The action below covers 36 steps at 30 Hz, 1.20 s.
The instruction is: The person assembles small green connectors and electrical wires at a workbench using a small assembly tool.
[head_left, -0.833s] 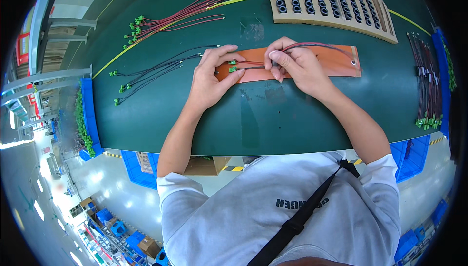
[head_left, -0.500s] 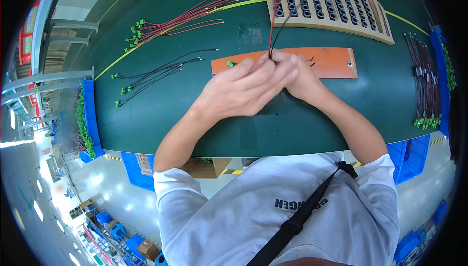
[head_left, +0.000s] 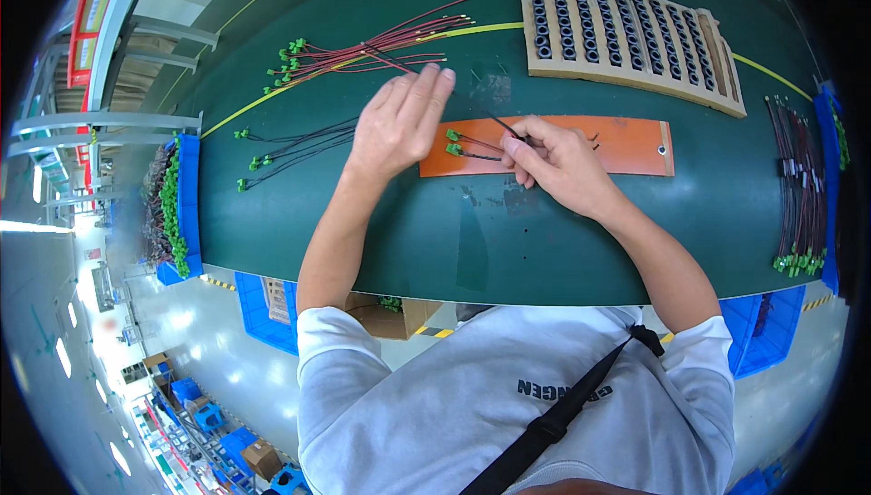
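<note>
Up top, wooden tray (head_left: 724, 67) — slots of black rings (head_left: 581, 28), right hand (head_left: 558, 161) pinching wires (head_left: 472, 145).

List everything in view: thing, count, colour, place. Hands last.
Green work table: one, fills the middle.
Orange flat strip mat: one, table centre.
Dark wires with green plugs on the mat: a few, pinched at the right hand.
Red wire bundle with green plugs: one, far left.
Black wire bundle with green plugs: one, left of the mat.
Tan tray of black rings: one, far right.
Dark wire bundle: one, right edge.
Blue bins: several, along the table edges.
Left hand: open, by the red bundle.
Right hand: pinching wires on the mat.
</note>
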Available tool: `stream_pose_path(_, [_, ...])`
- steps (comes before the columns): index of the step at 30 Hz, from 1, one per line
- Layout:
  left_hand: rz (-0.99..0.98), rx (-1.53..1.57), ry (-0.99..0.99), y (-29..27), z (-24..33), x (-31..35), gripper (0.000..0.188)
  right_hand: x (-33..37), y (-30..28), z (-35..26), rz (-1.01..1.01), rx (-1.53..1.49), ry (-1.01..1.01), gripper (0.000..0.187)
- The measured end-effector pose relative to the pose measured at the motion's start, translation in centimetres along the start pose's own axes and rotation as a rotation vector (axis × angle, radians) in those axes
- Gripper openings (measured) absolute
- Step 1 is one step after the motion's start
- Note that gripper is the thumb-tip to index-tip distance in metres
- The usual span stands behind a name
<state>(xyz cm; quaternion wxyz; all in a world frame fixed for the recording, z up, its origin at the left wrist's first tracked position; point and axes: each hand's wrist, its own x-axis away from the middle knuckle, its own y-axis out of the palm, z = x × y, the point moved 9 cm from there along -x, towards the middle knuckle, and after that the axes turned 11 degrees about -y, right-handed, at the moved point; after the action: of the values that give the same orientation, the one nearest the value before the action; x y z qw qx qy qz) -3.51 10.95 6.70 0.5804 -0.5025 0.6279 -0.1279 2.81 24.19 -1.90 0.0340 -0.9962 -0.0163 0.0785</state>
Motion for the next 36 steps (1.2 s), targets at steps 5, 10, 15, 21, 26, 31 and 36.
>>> stream_pose_path(5, [-0.023, -0.118, -0.135, -0.1, -4.8, 1.4, 0.044, 0.1, 0.2, 0.2, -0.019, 0.006, 0.011, 0.024])
stream_pose_path(10, [-0.037, -0.153, -0.108, -0.5, -5.1, 1.8, 0.038, 0.2, 0.0, 0.2, -0.029, 0.013, 0.038, 0.024])
stream_pose_path(15, [-0.177, 0.587, -0.779, 0.0, -7.5, 3.1, 0.020, 0.0, -1.3, 0.1, 0.076, 0.152, -0.029, 0.024])
stream_pose_path(21, [-0.361, 1.565, -1.251, 3.4, -0.3, 4.0, 0.013, -0.2, -1.3, 1.4, 0.065, -0.122, 0.113, 0.027])
stream_pose_path(26, [-0.252, 1.725, -1.270, 4.6, 1.6, 4.1, 0.016, 0.0, -1.1, 2.0, 0.136, -0.389, 0.203, 0.026])
stream_pose_path(31, [-0.175, 1.738, -1.254, 4.5, 1.3, 4.0, 0.014, 0.0, -1.3, 2.1, 0.119, -0.386, 0.202, 0.026])
stream_pose_path(36, [-0.139, 1.741, -1.253, 4.4, 1.5, 4.6, 0.013, 0.0, -1.1, 1.9, 0.133, -0.392, 0.219, 0.026])
